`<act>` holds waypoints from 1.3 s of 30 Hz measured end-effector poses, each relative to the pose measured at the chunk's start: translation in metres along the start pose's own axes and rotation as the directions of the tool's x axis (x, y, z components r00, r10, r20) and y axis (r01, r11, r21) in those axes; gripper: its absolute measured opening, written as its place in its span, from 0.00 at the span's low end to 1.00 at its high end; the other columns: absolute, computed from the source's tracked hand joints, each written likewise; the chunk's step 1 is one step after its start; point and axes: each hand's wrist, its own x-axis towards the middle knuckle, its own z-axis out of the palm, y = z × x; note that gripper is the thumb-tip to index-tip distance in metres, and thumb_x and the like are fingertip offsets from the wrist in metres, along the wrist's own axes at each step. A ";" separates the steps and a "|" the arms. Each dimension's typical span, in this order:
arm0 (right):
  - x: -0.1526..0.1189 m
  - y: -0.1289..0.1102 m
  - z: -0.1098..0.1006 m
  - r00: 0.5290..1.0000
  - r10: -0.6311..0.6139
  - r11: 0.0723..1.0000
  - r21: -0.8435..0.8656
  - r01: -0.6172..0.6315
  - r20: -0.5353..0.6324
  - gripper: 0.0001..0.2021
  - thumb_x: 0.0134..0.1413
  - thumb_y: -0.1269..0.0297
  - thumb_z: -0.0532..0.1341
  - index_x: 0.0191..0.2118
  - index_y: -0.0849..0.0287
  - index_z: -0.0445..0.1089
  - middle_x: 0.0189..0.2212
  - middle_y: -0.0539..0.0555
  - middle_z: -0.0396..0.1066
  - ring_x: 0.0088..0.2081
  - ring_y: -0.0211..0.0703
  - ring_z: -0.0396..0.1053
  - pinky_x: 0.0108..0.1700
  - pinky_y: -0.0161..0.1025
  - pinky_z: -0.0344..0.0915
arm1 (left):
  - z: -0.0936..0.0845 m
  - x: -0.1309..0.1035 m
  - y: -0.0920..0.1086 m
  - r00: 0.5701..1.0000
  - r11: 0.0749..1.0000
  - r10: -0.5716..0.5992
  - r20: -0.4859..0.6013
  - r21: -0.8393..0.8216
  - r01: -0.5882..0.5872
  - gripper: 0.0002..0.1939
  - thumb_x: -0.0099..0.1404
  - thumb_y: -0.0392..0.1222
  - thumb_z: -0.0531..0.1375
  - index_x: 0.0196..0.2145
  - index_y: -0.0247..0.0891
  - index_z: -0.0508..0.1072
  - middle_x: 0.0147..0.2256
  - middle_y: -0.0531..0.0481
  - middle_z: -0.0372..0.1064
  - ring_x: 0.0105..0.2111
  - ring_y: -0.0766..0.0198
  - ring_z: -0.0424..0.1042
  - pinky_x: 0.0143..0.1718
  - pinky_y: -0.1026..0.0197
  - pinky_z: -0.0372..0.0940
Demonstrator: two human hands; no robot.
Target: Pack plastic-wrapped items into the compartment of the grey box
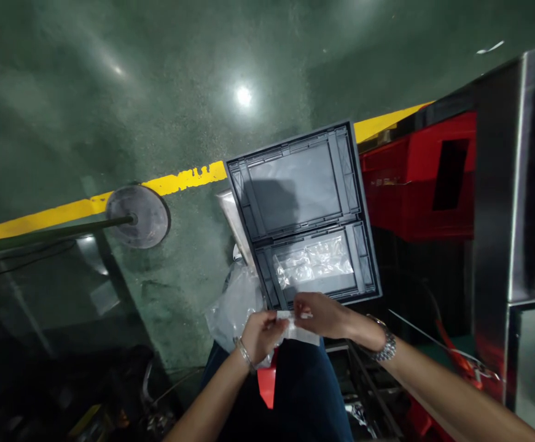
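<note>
While over grey crate (301, 212), L hand (261, 334) & R hand (320, 314) pinch clear bag (295, 325).

The small white item (295, 328) pinched between the left hand (261, 334) and right hand (322, 314) is largely covered by the fingers — its type cannot be determined. The contents of the clear bag (313, 261) in the grey crate (304, 212) are too indistinct to identify. The red piece (267, 383) under the left wrist is mostly hidden. The metal cabinet (520, 215) is blurred and cut off by the right edge — both forearms leave the bottom edge.
</note>
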 end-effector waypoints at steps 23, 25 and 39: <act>0.053 0.051 -0.148 0.912 0.146 0.968 -0.133 -0.211 -0.385 0.07 0.62 0.71 0.57 0.43 0.66 0.71 0.33 0.55 0.77 0.31 0.35 0.73 0.31 0.30 0.67 | 0.069 0.143 0.075 0.959 0.599 0.277 0.067 0.768 -0.227 0.24 0.65 0.31 0.55 0.58 0.33 0.68 0.55 0.34 0.70 0.53 0.45 0.71 0.57 0.47 0.66; 0.059 0.052 -0.145 0.924 0.165 0.945 -0.214 -0.249 -0.344 0.06 0.60 0.73 0.60 0.41 0.67 0.72 0.31 0.54 0.76 0.30 0.36 0.73 0.33 0.32 0.68 | 0.067 0.137 0.069 0.949 0.591 0.297 0.109 0.759 -0.272 0.23 0.65 0.31 0.55 0.58 0.36 0.69 0.55 0.37 0.69 0.55 0.48 0.70 0.58 0.50 0.65; 0.060 0.040 -0.110 0.971 0.123 0.680 -0.696 -0.232 -0.205 0.08 0.62 0.72 0.59 0.44 0.66 0.74 0.45 0.60 0.76 0.49 0.46 0.72 0.54 0.48 0.69 | -0.045 0.058 -0.010 0.981 0.617 0.172 0.094 0.766 -0.182 0.18 0.64 0.34 0.51 0.46 0.38 0.78 0.47 0.41 0.77 0.48 0.54 0.75 0.53 0.52 0.67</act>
